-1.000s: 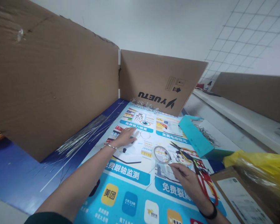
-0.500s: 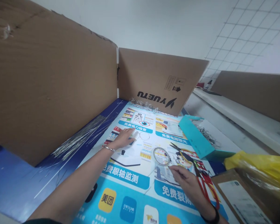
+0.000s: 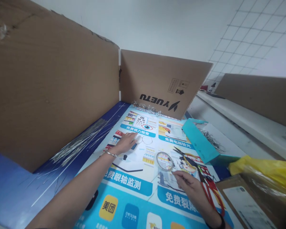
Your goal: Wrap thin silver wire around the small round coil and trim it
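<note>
My left hand (image 3: 126, 143) lies low over the printed poster, fingers stretched to the right and no object visible in them. Just past its fingertips are thin wire loops (image 3: 146, 140). My right hand (image 3: 187, 184) is closed in a pinch at thumb and forefinger; whatever is between them is too small to make out. Beyond its fingertips a round coil (image 3: 158, 162) of wire rests on the poster. Beside this hand lie scissors with red handles (image 3: 211, 194), partly covered by my wrist, and dark blades (image 3: 180, 151) show farther back.
Cardboard panels (image 3: 62, 79) wall off the left and back (image 3: 154, 76). Loose straight wires (image 3: 81, 140) lie along the left panel. At right are a turquoise box (image 3: 200, 143) holding tangled wire, a yellow bag (image 3: 264, 171) and a labelled carton (image 3: 250, 197).
My left hand has drawn back slightly to the left, away from the wire loops. My right hand stays nearly in place, still pinched. The camera view has shifted a little.
</note>
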A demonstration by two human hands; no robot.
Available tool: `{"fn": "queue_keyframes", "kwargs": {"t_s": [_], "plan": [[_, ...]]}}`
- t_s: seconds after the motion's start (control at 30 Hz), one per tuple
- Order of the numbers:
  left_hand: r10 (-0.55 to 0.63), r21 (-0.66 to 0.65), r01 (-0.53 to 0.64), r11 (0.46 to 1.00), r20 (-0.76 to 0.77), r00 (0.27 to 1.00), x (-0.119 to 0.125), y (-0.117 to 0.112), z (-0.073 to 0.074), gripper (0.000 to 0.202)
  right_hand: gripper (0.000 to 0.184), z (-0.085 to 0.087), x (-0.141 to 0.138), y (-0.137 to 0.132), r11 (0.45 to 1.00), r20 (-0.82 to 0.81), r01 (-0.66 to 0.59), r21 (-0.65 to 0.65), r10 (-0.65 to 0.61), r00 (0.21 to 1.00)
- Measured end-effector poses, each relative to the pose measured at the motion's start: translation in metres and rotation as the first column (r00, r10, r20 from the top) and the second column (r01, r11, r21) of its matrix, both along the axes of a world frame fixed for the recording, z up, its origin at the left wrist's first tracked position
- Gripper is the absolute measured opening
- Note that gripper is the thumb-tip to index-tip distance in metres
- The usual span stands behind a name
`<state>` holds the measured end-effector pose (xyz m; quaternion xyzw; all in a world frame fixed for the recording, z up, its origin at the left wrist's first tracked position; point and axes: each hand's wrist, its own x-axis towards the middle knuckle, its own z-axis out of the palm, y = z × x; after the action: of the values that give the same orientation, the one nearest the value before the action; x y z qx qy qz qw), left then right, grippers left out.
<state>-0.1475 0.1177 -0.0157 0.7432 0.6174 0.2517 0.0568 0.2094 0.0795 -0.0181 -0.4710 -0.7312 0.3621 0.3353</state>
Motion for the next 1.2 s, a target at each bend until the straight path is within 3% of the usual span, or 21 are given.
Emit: {"fn": "queue_keyframes", "kwargs": {"t_s": [0.6,1.2], "plan": [[-0.004,0.024,0.001,1.000,0.125,0.992,-0.006,0.007,-0.009,0.045,0.031,0.004,-0.002,-0.004,0.999,-0.049,0.035,-0.015,-0.035,0.998],[0.002,0.031,-0.008,0.999,0.202,0.979,-0.011,0.010,-0.018,0.047,0.029,0.012,-0.006,-0.004,0.999,0.014,-0.039,0.029,0.039,0.999]]}}
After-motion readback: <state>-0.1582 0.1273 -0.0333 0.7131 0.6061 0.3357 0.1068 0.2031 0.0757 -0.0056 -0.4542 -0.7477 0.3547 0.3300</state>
